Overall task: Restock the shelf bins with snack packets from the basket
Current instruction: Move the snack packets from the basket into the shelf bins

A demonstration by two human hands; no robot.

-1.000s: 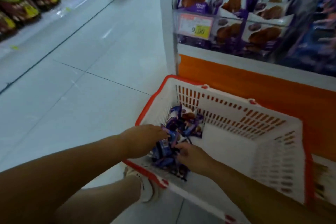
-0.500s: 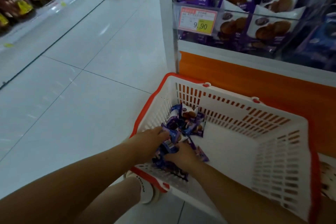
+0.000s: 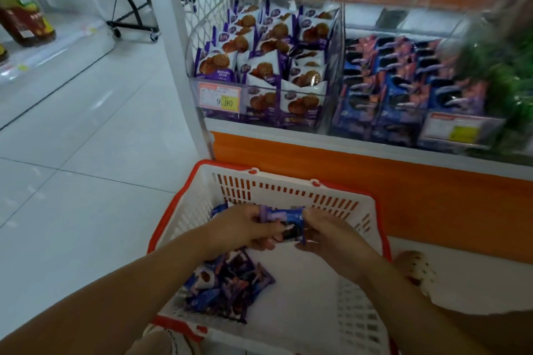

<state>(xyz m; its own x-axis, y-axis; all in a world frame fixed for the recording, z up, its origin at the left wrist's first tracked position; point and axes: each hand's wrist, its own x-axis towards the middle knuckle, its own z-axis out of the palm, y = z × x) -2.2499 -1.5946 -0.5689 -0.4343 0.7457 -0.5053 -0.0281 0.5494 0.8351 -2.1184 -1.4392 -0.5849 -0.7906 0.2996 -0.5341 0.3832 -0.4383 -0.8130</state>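
Leftmost, one brown bottle [image 3: 23, 11] stands on a low ledge, and one black wheeled rack foot [image 3: 132, 26] sits on the pale tiled floor [image 3: 86, 153] beyond it.

On the shelf [image 3: 403, 184], three clear bins sit side by side. The first bin [image 3: 326, 112] is packed with upright purple-and-white cookie packets [image 3: 261, 68], too many and too overlapped to count, and has one price tag [image 3: 220, 98] reading 9.90 on its front. The second bin [image 3: 340, 37] is full of blue-and-pink packets [image 3: 401, 86] in rows and carries a second, blurred tag [image 3: 458, 130]. The third bin, at the right edge, holds green packets [image 3: 509, 81] that are too smeared to count.

Below, one white basket [image 3: 282, 180] with a red rim stands on the floor against the shelf base. Inside it, a heap of loose packets [image 3: 227, 282] in blue and purple lies at the left end; the rest of its bottom shows white.

Above the basket, two hands meet. The left hand [image 3: 245, 228] grips one end of a small bunch of held packets [image 3: 284, 219] with its fingers curled round it, and the right hand [image 3: 328, 235] pinches the other end. How many packets are in the bunch cannot be told. One spotted shoe [image 3: 418, 271] shows just right of the basket.
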